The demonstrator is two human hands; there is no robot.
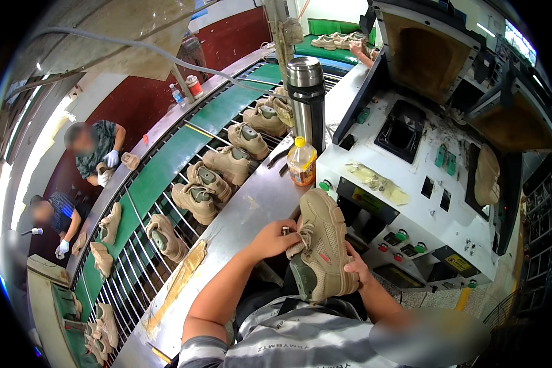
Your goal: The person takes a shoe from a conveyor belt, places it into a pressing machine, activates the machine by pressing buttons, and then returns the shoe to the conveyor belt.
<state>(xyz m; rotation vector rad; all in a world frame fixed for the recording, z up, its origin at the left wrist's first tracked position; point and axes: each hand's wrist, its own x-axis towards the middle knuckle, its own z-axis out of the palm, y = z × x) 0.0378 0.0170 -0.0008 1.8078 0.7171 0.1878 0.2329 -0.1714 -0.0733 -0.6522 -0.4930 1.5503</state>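
A tan lace-up shoe (325, 251) with a dark green lining at its collar is held up before my body, toe upward and sole turned to the right. My right hand (357, 270) grips it from the sole side near the heel. On the other side, my left hand (276, 238) is closed at the laces (300, 238), fingers pinched together. A small shiny bit shows by those fingers, too small to name. Just beyond the shoe, a bottle of yellow liquid (302, 162) and a tall steel thermos (306, 101) stand on the metal ledge (251, 211).
To my left, several tan shoes (230, 162) stand on a roller rack (165, 211) beside a green conveyor belt (159, 165). A white machine (374, 178) with open lids and buttons stands close on my right. Two people (98, 150) work across the belt.
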